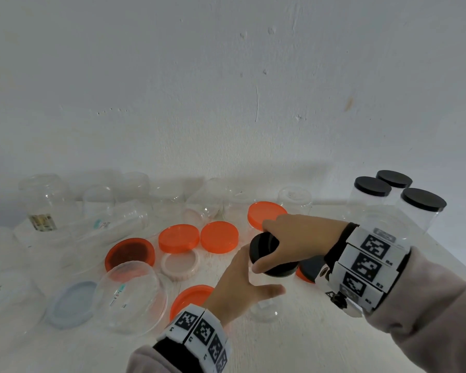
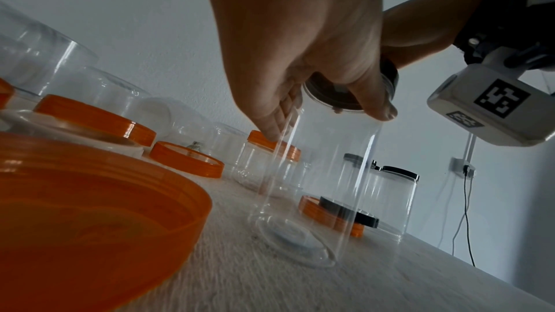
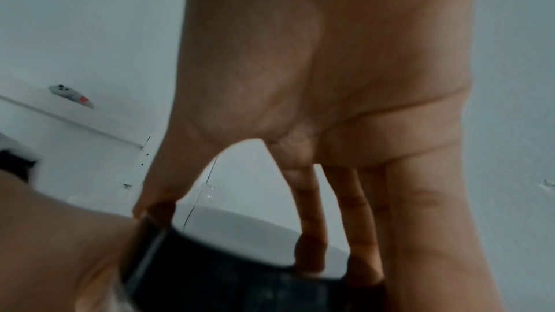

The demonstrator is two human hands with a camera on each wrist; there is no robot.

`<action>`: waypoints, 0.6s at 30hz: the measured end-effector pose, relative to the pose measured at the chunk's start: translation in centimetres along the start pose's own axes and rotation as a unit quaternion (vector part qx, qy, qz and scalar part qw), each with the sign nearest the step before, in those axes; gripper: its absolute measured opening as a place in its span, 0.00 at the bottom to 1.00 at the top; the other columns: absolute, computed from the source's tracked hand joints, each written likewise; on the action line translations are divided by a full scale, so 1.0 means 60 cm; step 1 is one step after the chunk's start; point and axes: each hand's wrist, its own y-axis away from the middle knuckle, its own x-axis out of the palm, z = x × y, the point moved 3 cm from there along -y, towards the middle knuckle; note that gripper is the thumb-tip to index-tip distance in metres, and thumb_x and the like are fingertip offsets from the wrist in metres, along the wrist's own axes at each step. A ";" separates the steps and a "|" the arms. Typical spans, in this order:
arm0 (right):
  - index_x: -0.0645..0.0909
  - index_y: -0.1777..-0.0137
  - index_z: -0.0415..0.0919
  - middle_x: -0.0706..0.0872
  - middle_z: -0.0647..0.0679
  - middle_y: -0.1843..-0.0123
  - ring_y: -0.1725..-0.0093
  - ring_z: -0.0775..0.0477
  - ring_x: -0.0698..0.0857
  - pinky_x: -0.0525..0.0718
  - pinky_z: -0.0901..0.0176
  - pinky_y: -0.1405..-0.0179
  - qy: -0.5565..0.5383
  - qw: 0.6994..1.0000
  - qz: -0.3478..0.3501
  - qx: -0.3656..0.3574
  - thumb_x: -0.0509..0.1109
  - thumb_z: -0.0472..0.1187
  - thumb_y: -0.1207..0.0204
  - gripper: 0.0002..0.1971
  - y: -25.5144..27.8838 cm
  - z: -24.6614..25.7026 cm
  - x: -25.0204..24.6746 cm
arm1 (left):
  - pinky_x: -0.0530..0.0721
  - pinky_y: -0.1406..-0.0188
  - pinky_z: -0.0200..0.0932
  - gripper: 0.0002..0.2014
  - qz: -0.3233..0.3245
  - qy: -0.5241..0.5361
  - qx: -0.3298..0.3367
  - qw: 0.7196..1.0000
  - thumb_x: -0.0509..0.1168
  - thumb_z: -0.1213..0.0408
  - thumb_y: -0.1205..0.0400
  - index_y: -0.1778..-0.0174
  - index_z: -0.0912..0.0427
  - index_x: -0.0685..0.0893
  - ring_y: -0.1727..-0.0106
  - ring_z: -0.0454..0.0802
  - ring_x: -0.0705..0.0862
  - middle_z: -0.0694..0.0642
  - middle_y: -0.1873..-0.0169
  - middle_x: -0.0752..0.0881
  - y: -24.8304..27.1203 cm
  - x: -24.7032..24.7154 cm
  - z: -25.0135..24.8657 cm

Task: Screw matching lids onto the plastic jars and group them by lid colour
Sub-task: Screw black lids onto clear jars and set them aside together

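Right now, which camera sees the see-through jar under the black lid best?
The left wrist view: the clear jar shows whole, standing on the table. The head view shows only its base below the hands. The right wrist view shows mostly the black lid.

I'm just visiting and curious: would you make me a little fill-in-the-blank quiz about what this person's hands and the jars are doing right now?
1. The right hand grips a lid whose colour is ____.
2. The left hand steadies a clear jar that stands ____ on the table.
3. Jars already capped in black at the far right number ____.
4. Most loose lids lying on the table are ____.

Missing words: black; upright; three; orange
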 end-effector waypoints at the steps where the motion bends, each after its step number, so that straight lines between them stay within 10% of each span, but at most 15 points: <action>1: 0.70 0.39 0.51 0.76 0.56 0.51 0.55 0.55 0.78 0.77 0.62 0.62 -0.010 1.000 0.028 0.001 0.73 0.71 0.36 0.34 0.002 -0.002 -0.001 | 0.71 0.41 0.27 0.39 -0.001 0.002 0.000 1.000 0.80 0.51 0.31 0.29 0.35 0.65 0.32 0.30 0.72 0.35 0.34 0.76 0.000 0.000 0.000; 6: 0.61 0.22 0.64 0.70 0.59 0.39 0.39 0.51 0.74 0.81 0.57 0.45 -0.018 0.995 0.080 -0.052 0.80 0.57 0.36 0.44 0.004 -0.008 -0.008 | 0.70 0.31 0.34 0.39 -0.004 0.003 -0.003 1.000 0.80 0.51 0.32 0.31 0.33 0.64 0.30 0.33 0.72 0.35 0.32 0.75 -0.001 0.001 0.001; 13: 0.71 0.55 0.53 0.79 0.55 0.57 0.63 0.57 0.78 0.73 0.64 0.69 -0.006 1.000 -0.006 -0.002 0.72 0.74 0.40 0.28 -0.003 -0.004 0.003 | 0.70 0.36 0.32 0.41 0.002 0.007 -0.006 1.000 0.80 0.48 0.32 0.26 0.37 0.65 0.30 0.34 0.72 0.34 0.33 0.75 0.000 0.001 0.003; 18: 0.59 0.20 0.60 0.69 0.57 0.36 0.37 0.50 0.74 0.81 0.54 0.40 0.000 0.995 0.091 -0.047 0.79 0.57 0.35 0.45 0.008 -0.004 -0.007 | 0.71 0.30 0.35 0.40 -0.001 0.006 0.001 1.000 0.80 0.51 0.32 0.28 0.36 0.65 0.30 0.33 0.72 0.36 0.33 0.75 -0.002 0.002 0.003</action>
